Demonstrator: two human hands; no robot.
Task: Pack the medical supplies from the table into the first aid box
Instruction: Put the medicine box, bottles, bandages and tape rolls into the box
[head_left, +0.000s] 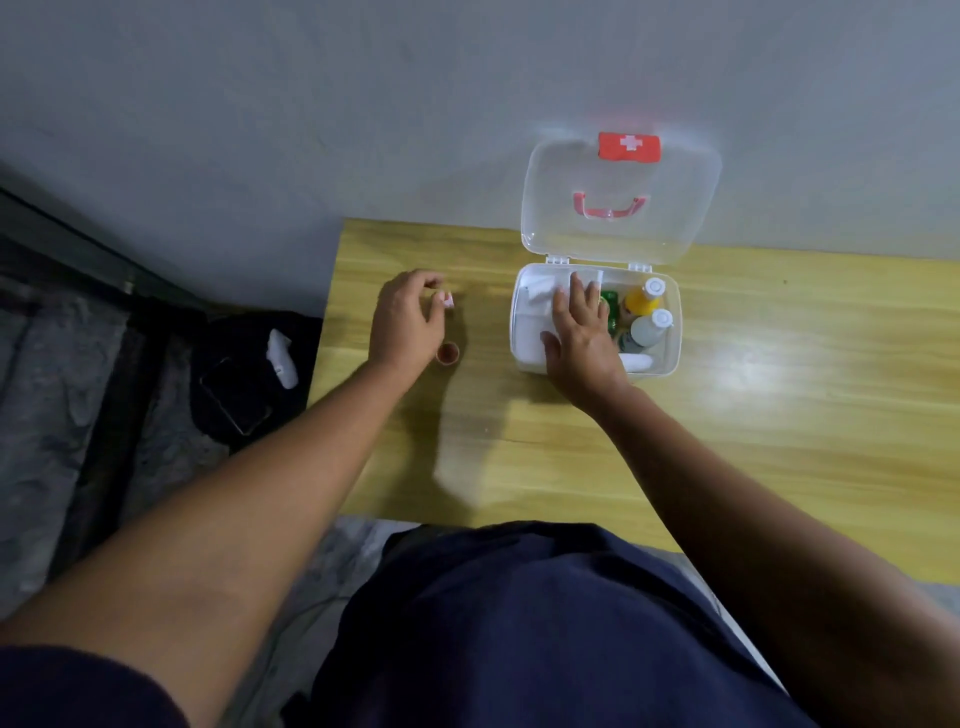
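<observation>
The white first aid box (670, 358) stands open on the wooden table (727, 415), its clear lid (618, 202) leaning back against the wall. Inside it are an orange bottle (641, 299), a white bottle (647, 330), a green item (609, 301) and white packets (535, 296). My right hand (584, 332) lies flat inside the box, fingers spread over the white packets. My left hand (405, 322) is left of the box, its fingertips pinching a small white and pink item (447, 300). A small round red jar (448, 354) sits on the table just beside that hand.
The table's left edge is close to my left forearm. Beyond it, lower down, lies a dark bag (249, 374) with a white object (283, 358) on it. A grey wall rises directly behind the box. The table's right part holds only a light glare.
</observation>
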